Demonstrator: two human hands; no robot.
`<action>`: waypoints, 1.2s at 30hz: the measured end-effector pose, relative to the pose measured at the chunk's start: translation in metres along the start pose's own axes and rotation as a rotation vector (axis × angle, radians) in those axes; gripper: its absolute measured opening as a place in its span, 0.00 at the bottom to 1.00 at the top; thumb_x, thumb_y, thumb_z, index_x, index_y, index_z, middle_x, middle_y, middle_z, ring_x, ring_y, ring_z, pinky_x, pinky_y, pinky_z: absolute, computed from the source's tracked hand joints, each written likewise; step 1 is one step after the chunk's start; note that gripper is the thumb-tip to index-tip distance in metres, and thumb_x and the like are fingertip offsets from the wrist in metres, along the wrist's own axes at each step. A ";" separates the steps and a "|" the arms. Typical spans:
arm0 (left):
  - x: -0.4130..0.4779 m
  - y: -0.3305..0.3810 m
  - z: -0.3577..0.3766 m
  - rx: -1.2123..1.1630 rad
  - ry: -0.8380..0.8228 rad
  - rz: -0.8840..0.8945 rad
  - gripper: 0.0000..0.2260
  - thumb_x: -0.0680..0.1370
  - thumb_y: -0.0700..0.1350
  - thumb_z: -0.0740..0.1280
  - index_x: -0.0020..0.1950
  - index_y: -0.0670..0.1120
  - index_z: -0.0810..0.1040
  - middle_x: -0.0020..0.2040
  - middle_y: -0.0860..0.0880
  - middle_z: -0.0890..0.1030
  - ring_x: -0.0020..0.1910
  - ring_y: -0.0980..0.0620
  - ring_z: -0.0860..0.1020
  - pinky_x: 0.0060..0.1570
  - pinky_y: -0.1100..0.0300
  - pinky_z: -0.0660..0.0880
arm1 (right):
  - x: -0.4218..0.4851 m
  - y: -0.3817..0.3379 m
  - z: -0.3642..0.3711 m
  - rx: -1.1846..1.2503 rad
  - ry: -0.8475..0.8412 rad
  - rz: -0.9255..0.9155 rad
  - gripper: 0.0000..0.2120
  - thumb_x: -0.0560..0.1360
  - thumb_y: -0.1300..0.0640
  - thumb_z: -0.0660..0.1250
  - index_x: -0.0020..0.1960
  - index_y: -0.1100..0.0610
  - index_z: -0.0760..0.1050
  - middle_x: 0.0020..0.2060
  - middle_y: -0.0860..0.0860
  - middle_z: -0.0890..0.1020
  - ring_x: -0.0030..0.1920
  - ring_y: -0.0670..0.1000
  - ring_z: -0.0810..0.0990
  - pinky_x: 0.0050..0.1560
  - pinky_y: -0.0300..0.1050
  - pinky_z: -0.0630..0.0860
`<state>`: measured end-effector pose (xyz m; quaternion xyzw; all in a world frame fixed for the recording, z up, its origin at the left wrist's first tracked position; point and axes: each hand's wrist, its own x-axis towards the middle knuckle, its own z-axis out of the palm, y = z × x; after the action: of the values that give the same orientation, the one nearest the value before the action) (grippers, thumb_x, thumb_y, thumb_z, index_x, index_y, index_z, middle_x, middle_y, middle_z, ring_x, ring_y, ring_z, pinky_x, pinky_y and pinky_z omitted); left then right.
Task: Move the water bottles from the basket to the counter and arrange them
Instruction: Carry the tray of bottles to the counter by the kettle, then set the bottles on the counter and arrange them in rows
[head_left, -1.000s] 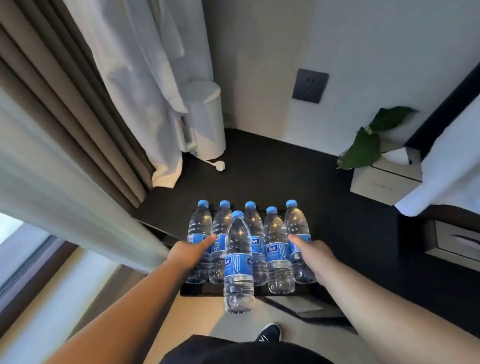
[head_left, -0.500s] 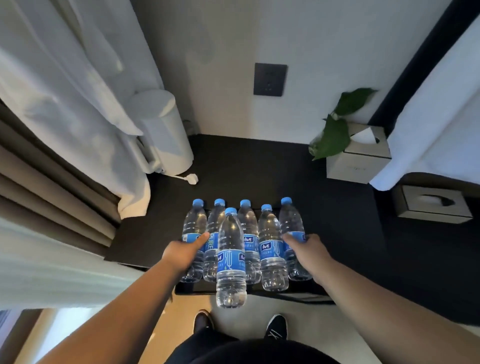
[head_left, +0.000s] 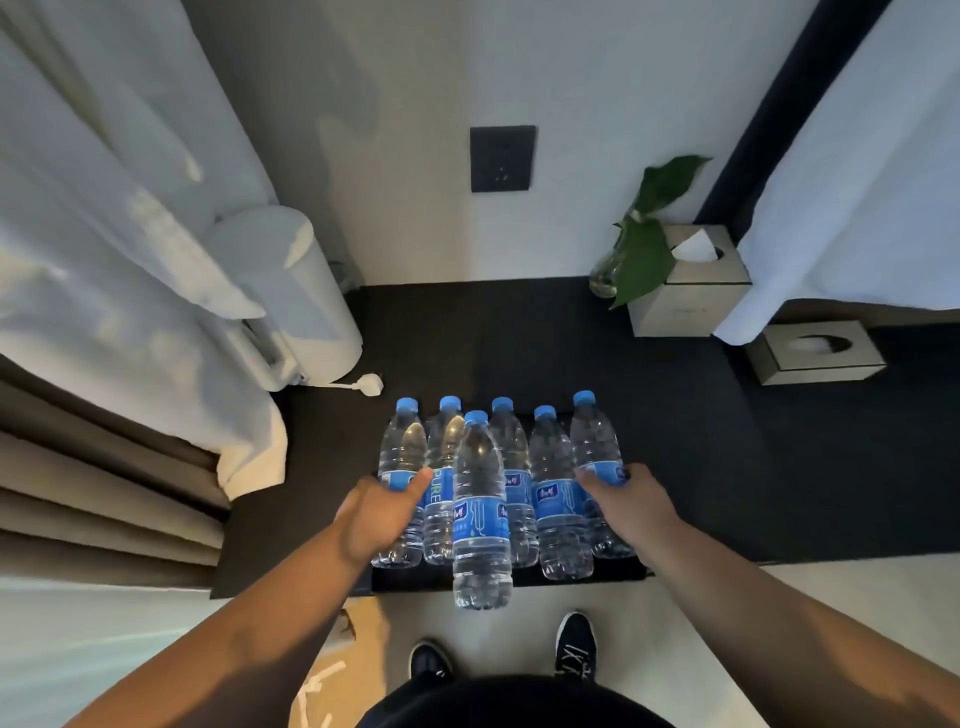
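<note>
Several clear water bottles with blue caps and labels stand bunched together on a low black tray (head_left: 571, 584) at the front edge of the dark counter (head_left: 727, 467). One bottle (head_left: 480, 525) stands in front of the row and overhangs the edge. My left hand (head_left: 379, 514) wraps the leftmost bottle (head_left: 402, 447), thumb on its label. My right hand (head_left: 631, 506) grips the rightmost bottle (head_left: 592, 441) at label height. Whether the tray is the basket, I cannot tell.
A white cylindrical appliance (head_left: 291, 291) with a loose plug (head_left: 366, 385) stands at the back left, under a white curtain (head_left: 104, 234). A leafy plant (head_left: 644, 249) and two tissue boxes (head_left: 691, 296) (head_left: 821, 353) sit at the back right. My shoes show on the floor below.
The view has swung so the wall is square ahead. Both hands stay on the outer bottles, and the group keeps its place at the counter's front edge.
</note>
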<state>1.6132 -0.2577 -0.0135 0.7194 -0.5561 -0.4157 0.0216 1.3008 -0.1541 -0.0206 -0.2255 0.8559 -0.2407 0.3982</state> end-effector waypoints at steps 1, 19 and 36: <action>0.003 0.001 0.000 0.025 -0.006 0.014 0.31 0.71 0.74 0.66 0.22 0.49 0.77 0.19 0.54 0.75 0.17 0.60 0.74 0.27 0.64 0.68 | -0.001 -0.001 -0.002 -0.017 0.003 -0.003 0.26 0.73 0.37 0.75 0.59 0.55 0.74 0.44 0.47 0.82 0.40 0.48 0.82 0.34 0.43 0.73; 0.011 0.002 0.001 0.334 -0.018 -0.077 0.44 0.70 0.78 0.58 0.68 0.42 0.74 0.58 0.43 0.82 0.53 0.43 0.81 0.50 0.52 0.79 | 0.005 -0.015 -0.010 -0.315 -0.040 -0.013 0.28 0.77 0.37 0.67 0.65 0.58 0.73 0.57 0.56 0.78 0.53 0.58 0.81 0.53 0.55 0.82; -0.032 0.015 0.015 0.202 0.060 -0.153 0.37 0.73 0.71 0.64 0.68 0.44 0.70 0.62 0.43 0.78 0.56 0.43 0.81 0.56 0.48 0.80 | -0.029 -0.089 0.045 -0.561 -0.120 -0.776 0.17 0.81 0.41 0.61 0.59 0.52 0.79 0.54 0.51 0.78 0.59 0.55 0.74 0.60 0.52 0.74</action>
<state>1.5916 -0.2306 0.0026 0.7701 -0.5379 -0.3365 -0.0662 1.3702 -0.2175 0.0235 -0.6406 0.7158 -0.1180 0.2517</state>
